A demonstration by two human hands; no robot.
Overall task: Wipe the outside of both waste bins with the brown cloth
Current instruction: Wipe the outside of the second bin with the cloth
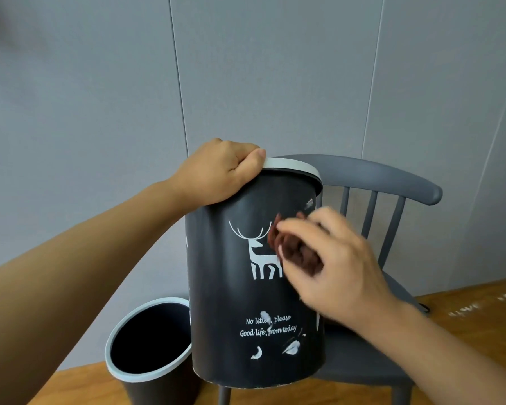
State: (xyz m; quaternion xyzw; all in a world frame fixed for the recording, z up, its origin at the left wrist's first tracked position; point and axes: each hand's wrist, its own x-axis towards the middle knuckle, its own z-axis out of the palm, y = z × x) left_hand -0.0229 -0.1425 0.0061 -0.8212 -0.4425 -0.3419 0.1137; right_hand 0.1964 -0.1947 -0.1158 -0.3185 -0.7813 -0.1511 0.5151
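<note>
Now, mid-frame, your right hand (333, 267) pinches the brown cloth (298, 252) against the deer-printed bin (254, 302), your left hand (219, 171) gripping its rim. Work round it; the second bin (146, 346) waits lower left by the chair (392, 182).

1. The tall dark waste bin with the white deer print (254, 287) fills the middle ahead of me, blocking any straight reach to the grey wooden chair (392, 182) it stands on.
2. My left hand (225, 171) takes up its white rim on the left; my right hand (333, 258) with the brown cloth (301, 255) covers its upper right face.
3. The second dark open-topped bin (149, 346) stands just beside it at lower left, closing that gap.
4. Above the rim and out to the far left, the grey panelled wall (100, 112) leaves open air.
5. To the right, the wooden floor (465, 311) lies bare.
</note>
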